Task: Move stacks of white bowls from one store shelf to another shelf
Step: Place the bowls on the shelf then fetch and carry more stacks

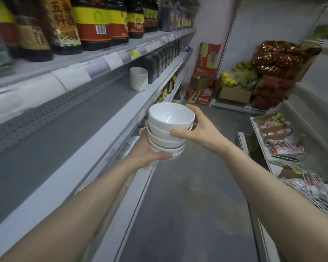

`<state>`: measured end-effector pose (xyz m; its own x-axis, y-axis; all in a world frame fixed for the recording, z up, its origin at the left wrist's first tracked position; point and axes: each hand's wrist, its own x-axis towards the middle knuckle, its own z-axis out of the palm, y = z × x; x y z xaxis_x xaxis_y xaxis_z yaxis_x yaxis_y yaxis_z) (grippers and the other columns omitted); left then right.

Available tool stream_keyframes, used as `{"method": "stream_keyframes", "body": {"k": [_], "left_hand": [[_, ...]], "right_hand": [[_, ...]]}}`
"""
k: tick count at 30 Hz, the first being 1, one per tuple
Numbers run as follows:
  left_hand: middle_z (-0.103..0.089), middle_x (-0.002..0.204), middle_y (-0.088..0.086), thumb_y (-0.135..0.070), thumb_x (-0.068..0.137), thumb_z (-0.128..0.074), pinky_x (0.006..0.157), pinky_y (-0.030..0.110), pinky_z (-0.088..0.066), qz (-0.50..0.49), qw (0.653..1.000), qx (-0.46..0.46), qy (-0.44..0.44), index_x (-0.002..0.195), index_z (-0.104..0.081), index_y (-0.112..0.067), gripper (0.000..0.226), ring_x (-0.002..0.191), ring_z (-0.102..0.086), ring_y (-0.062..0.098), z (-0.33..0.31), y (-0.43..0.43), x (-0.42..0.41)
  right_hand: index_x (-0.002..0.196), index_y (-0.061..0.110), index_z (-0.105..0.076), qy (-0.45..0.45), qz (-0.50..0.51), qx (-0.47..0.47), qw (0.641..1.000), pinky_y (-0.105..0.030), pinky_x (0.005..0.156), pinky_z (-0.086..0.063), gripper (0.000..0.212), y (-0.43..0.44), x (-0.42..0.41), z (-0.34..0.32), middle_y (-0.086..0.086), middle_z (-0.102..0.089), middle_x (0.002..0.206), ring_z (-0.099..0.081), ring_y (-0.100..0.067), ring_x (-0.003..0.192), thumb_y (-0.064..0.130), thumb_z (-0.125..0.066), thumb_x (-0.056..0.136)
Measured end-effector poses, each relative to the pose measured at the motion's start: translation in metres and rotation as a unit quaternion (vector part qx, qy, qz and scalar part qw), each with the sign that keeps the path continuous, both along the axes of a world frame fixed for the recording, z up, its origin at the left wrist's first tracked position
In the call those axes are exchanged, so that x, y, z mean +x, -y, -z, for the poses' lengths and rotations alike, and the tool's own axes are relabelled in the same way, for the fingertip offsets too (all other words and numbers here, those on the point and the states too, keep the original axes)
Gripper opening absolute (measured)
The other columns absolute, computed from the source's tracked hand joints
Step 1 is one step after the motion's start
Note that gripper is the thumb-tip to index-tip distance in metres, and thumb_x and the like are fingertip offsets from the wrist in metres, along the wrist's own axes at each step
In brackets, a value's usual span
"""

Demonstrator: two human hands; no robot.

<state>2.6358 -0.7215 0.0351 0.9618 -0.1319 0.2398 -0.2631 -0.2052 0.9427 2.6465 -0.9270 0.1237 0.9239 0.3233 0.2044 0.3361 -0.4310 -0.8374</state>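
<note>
Carrying the bowl stack (168, 132): left hand (146, 154) cups its base, right hand (197, 129) grips at 3 o'clock; seemingly tilted, it could topple.

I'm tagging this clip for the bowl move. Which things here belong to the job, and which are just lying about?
Job: held stack of white bowls, left hand under it, right hand gripping its side, second bowl stack on the grey shelf.
Lying about: dark bottles, cardboard boxes, packets at right.
</note>
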Motion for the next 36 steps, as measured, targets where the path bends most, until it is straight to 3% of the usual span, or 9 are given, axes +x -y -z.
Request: {"method": "stream_keyframes", "body": {"k": [3,8,11,15,19,23,27,30,36], "left_hand": [[-0.061,0.135,-0.007,-0.038,0.053,-0.099,0.091,0.053,-0.056,-0.007,1.000,0.014,-0.010,0.142,-0.041,-0.032,0.107,0.123,-0.059,0.017,-0.003,0.001,0.053],[-0.064,0.130,-0.010,-0.007,0.061,-0.094,0.098,0.032,-0.052,-0.015,1.000,0.005,0.010,0.136,-0.048,-0.029,0.091,0.121,-0.060,0.008,-0.007,0.012,0.134],[-0.066,0.125,-0.016,-0.006,0.060,-0.094,0.093,0.027,-0.052,-0.041,0.999,0.008,0.022,0.123,-0.054,-0.044,0.084,0.117,-0.062,0.006,-0.005,0.020,0.182],[-0.067,0.116,-0.026,0.003,0.063,-0.091,0.083,0.015,-0.051,-0.096,0.995,-0.009,0.024,0.120,-0.053,-0.040,0.082,0.110,-0.063,-0.003,-0.003,0.033,0.248],[-0.068,0.113,-0.018,-0.015,0.059,-0.095,0.070,0.031,-0.056,-0.157,0.987,-0.024,0.011,0.110,-0.051,-0.062,0.083,0.105,-0.067,0.012,-0.004,0.038,0.303],[-0.068,0.114,-0.015,-0.027,0.056,-0.093,0.083,0.055,-0.058,-0.239,0.970,-0.030,-0.008,0.122,-0.045,-0.052,0.085,0.104,-0.068,0.025,0.001,0.031,0.340],[-0.066,0.116,-0.027,-0.023,0.058,-0.096,0.085,0.025,-0.055,-0.294,0.955,-0.029,-0.014,0.121,-0.045,-0.054,0.087,0.102,-0.064,-0.003,0.008,0.003,0.368],[-0.061,0.113,-0.041,-0.007,0.063,-0.094,0.084,0.007,-0.046,-0.305,0.952,-0.012,0.004,0.114,-0.049,-0.056,0.083,0.108,-0.058,-0.014,0.006,-0.017,0.383],[-0.067,0.127,-0.012,0.005,0.064,-0.089,0.092,0.015,-0.047,-0.321,0.947,-0.008,0.023,0.126,-0.056,-0.030,0.078,0.119,-0.062,0.006,0.022,-0.061,0.413]], "right_hand": [[0.133,0.040,-0.039,-0.003,-0.004,-0.004,1.000,-0.025,0.096,-0.047,0.085,0.001,0.055,-0.002,0.030,-0.050,0.124,-0.051,0.006,0.114,0.054,-0.086,0.064],[0.135,0.040,-0.039,-0.003,-0.016,-0.003,1.000,-0.032,0.101,-0.047,0.088,0.010,0.150,0.004,0.026,-0.049,0.129,-0.051,-0.001,0.119,0.057,-0.086,0.062],[0.129,0.042,-0.037,-0.006,-0.047,-0.004,0.999,-0.022,0.093,-0.045,0.081,0.014,0.209,0.005,0.026,-0.049,0.125,-0.051,0.002,0.113,0.052,-0.086,0.065],[0.130,0.039,-0.039,0.002,-0.103,0.000,0.995,-0.018,0.089,-0.045,0.081,0.018,0.295,0.005,0.028,-0.049,0.124,-0.051,0.006,0.113,0.047,-0.087,0.066],[0.129,0.041,-0.039,0.010,-0.165,-0.012,0.986,-0.013,0.086,-0.044,0.078,0.013,0.376,0.001,0.027,-0.047,0.125,-0.049,0.012,0.111,0.046,-0.086,0.067],[0.134,0.037,-0.042,0.015,-0.230,-0.028,0.973,-0.022,0.091,-0.049,0.083,-0.010,0.440,0.005,0.027,-0.050,0.126,-0.052,0.006,0.113,0.050,-0.086,0.066],[0.128,0.047,-0.040,0.002,-0.277,-0.026,0.961,-0.018,0.087,-0.050,0.078,-0.053,0.487,0.012,0.044,-0.046,0.114,-0.050,0.017,0.107,0.051,-0.086,0.065],[0.129,0.046,-0.043,-0.012,-0.306,-0.014,0.952,-0.019,0.089,-0.049,0.078,-0.084,0.514,0.019,0.042,-0.050,0.114,-0.052,0.015,0.108,0.049,-0.087,0.065],[0.110,0.051,-0.046,-0.020,-0.343,0.001,0.939,-0.012,0.082,-0.049,0.060,-0.128,0.548,0.032,0.036,-0.057,0.110,-0.055,0.017,0.102,0.037,-0.088,0.069]]}}
